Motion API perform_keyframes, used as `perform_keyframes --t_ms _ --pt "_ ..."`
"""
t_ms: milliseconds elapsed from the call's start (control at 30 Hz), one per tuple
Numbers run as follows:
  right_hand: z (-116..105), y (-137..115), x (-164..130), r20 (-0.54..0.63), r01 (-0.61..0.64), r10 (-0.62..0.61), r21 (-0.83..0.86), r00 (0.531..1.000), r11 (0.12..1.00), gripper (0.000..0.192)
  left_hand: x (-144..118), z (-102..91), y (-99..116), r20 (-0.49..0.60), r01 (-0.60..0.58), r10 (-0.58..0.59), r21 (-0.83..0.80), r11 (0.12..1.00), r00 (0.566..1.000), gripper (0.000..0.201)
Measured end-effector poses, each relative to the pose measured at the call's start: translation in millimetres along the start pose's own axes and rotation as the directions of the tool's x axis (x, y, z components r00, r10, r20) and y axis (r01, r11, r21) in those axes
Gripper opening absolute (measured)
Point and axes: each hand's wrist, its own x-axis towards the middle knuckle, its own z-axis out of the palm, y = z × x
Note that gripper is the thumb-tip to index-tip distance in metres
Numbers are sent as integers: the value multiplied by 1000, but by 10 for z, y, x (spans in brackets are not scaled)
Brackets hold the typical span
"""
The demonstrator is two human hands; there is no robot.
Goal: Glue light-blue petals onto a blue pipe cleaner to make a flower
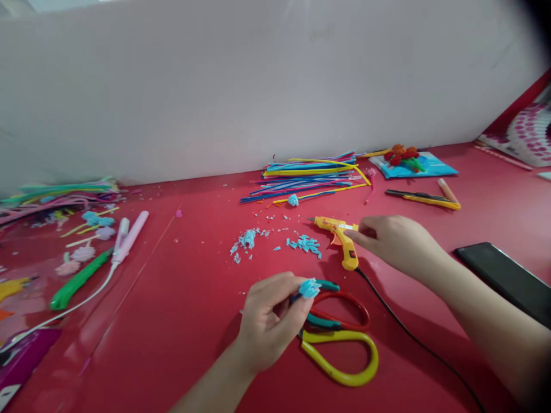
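The left hand (pixel 269 321) pinches a small blue tuft (pixel 309 288) just above the scissors (pixel 340 344). The right hand (pixel 394 241) grasps the glue gun (pixel 340 238) lying on the red table (pixel 193 298). The hot nozzle may burn fingertips, since the tuft is tiny.

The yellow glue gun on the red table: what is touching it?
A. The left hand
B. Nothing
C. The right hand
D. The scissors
C. The right hand has its fingertips on the rear of the glue gun, while the left hand pinches a small blue tuft apart from it.
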Motion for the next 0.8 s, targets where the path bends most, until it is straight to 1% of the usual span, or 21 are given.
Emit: perform_keyframes --t_ms 33,67,133,233,300,367,433,533,633,667,700,733,767,800 --pt "49 53 57 84 -59 64 -66 994 996 49 -2 -2 1 6 -4 4 6 1000 1000 16" --pt "99 90 99 147 -89 103 -100 984 991 52 -4 -1 -6 13 -3 3 3 1000 1000 17" --pt "189 120 144 195 -110 131 -115 972 987 57 -5 5 -37 10 28 -27 -56 998 1000 19" --pt "274 97 150 196 -110 125 -89 973 990 60 18 12 -100 -4 105 -110 -268 958 994 20" --pt "312 80 145 191 -113 124 -66 974 991 60 49 12 -129 7 136 -145 -407 903 989 21" --pt "355 79 150 178 -120 125 -34 976 992 56 85 9 -143 24 162 -175 -514 842 984 22" --pt "402 94 167 165 -120 116 16 980 993 50 116 6 -145 50 198 -210 -598 777 976 23" --pt "445 125 198 161 -97 73 142 984 985 40 147 3 -146 117 267 -259 -685 678 959 24" --pt "403 124 198 156 -76 30 299 987 951 35 167 -4 -154 165 305 -278 -744 595 946 23" --pt "372 111 187 144 -68 15 369 989 927 35 174 -6 -159 172 308 -280 -757 576 945 23" --pt "337 93 170 129 -63 1 478 992 876 34 180 -9 -163 175 310 -282 -768 560 943 23" --pt "299 72 148 113 -64 -6 613 994 787 32 186 -12 -168 177 314 -288 -776 548 941 22" --pt "262 50 122 105 -75 -7 748 994 660 32 192 -16 -173 178 318 -297 -780 539 938 22" --pt "227 31 95 120 -99 -9 855 993 509 32 198 -19 -178 179 324 -305 -781 534 935 23"
